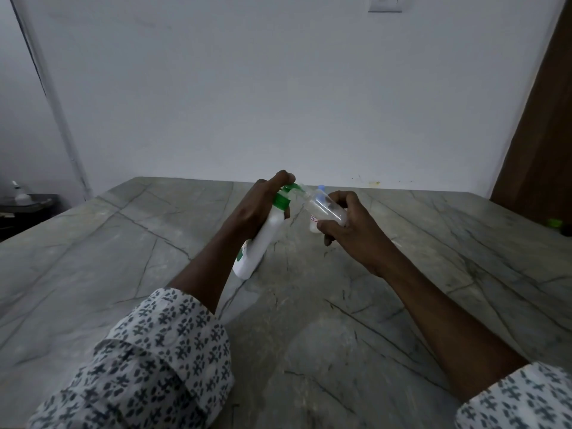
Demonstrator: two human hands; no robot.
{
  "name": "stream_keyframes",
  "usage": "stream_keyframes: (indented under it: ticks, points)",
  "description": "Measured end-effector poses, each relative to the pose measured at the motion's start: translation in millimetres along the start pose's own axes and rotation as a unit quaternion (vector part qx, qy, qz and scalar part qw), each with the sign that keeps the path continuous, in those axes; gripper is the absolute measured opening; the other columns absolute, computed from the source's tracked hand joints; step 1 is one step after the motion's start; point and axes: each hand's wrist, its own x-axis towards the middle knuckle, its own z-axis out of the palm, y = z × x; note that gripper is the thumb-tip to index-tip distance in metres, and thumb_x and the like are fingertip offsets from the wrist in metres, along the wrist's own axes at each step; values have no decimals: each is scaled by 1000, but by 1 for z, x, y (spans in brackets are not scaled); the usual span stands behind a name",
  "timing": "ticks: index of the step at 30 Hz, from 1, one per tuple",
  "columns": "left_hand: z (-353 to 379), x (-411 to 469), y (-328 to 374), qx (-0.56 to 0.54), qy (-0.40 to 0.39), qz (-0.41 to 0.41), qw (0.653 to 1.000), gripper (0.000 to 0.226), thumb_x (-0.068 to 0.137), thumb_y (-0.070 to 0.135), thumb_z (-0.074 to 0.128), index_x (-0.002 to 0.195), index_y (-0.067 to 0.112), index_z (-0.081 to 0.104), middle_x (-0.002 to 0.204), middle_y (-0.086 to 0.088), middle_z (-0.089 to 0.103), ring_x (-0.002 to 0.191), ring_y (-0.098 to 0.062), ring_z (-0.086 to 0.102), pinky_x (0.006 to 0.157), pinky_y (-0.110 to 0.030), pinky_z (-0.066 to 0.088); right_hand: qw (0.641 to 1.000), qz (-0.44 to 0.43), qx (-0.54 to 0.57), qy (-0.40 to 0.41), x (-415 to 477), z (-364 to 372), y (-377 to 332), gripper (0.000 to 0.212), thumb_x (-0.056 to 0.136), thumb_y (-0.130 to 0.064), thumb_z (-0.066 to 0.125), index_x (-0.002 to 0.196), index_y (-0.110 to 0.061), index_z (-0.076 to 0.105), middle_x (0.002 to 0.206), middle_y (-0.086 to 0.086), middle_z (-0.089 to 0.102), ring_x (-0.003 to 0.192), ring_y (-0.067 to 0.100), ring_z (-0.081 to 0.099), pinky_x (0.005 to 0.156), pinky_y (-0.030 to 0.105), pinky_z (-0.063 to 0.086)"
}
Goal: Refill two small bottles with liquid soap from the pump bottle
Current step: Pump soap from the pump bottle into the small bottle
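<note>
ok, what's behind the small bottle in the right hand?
Another small bottle: its bluish cap and labelled base show. The held bottle and right hand cover its middle.

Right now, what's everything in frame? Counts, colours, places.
pump bottle: 1, white with green pump, tilted, base on table
small bottle: 1, clear, tilted, mouth towards the pump spout
second small bottle: 1, whitish, seemingly blue-capped, behind the clear one, mostly hidden
green object: 1, green, far right of the table, too small to identify
table: 1, grey veined stone
switch plate: 1, white, top of the wall
wood panel: 1, brown, right edge
dark stand: 1, far left, with a white item on it
sleeves: 2, white with dark print, bottom corners
left hand: grips pump bottle, fingers over the pump head
right hand: holds small bottle
</note>
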Motion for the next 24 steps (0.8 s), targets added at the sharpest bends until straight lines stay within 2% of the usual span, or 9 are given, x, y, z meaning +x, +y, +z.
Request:
stream_keyframes:
  ticks: [2, 4, 7, 9, 12, 14, 17, 22, 24]
  points:
    - [0, 1, 0, 10, -8, 0, 1000, 35, 97, 35, 48, 75, 11, 62, 61, -16, 59, 45, -20, 51, 51, -25, 42, 1000, 4, 24, -8, 0, 0, 4, 45, 83, -15, 72, 121, -18, 47, 128, 9, 49, 88, 19, 68, 79, 40, 60]
    - [0, 2, 0, 15, -14, -1, 1000, 37, 97, 34, 48, 72, 10, 61, 60, -15, 59, 45, -19, 52, 51, -24, 42, 1000, -9, -25, 0, -1, -1, 6, 47, 84, -22, 73, 123, -19, 48, 127, 3, 53, 103, 18, 61, 81, 30, 57]
    - [1, 3, -2, 29, -3, 4, 1000, 44, 96, 42, 52, 66, 13, 64, 57, -11, 61, 45, -18, 54, 54, -25, 44, 995, -34, -87, 23, 0, -1, 6, 45, 85, -28, 73, 124, -20, 53, 124, -5, 59, 108, 11, 57, 76, 11, 42]
    - [2, 4, -4, 43, 3, 6, 999, 49, 94, 51, 53, 64, 14, 67, 59, -10, 63, 49, -19, 56, 61, -29, 46, 994, -42, -90, 37, 0, -2, 6, 44, 83, -28, 75, 123, -18, 57, 123, -4, 63, 108, 9, 59, 76, 6, 41]
    - [3, 5, -5, 56, 6, 4, 998, 55, 92, 57, 52, 75, 8, 70, 64, -11, 66, 53, -20, 59, 67, -33, 48, 993, -53, -94, 40, 1, -3, 5, 45, 81, -27, 77, 123, -19, 61, 118, -4, 67, 101, 7, 62, 74, 4, 44]
    - [2, 6, -6, 56, -2, 2, 998, 56, 92, 58, 52, 82, 6, 71, 66, -12, 66, 55, -20, 59, 68, -33, 47, 994, -54, -91, 37, 1, -4, 5, 45, 80, -26, 77, 121, -21, 62, 114, -5, 68, 98, 6, 63, 76, 7, 46]
    - [3, 5, -4, 53, -16, -2, 998, 48, 93, 54, 52, 78, 12, 70, 66, -12, 65, 53, -19, 58, 64, -30, 46, 994, -49, -90, 41, 1, -5, 6, 43, 79, -25, 78, 119, -24, 63, 110, -4, 68, 95, 6, 64, 80, 21, 52]
    - [3, 4, -3, 42, -19, -3, 999, 40, 96, 38, 50, 71, 10, 63, 59, -10, 61, 48, -19, 53, 57, -28, 43, 994, -48, -88, 30, 1, -5, 11, 44, 77, -26, 80, 118, -26, 65, 112, -5, 69, 98, 5, 65, 84, 24, 55]
    - [3, 4, -4, 37, -19, 1, 999, 39, 96, 36, 50, 71, 9, 63, 58, -10, 61, 48, -19, 53, 57, -28, 42, 995, -48, -86, 27, 2, -4, 12, 44, 77, -26, 81, 118, -24, 65, 110, -6, 69, 95, 3, 66, 82, 21, 54]
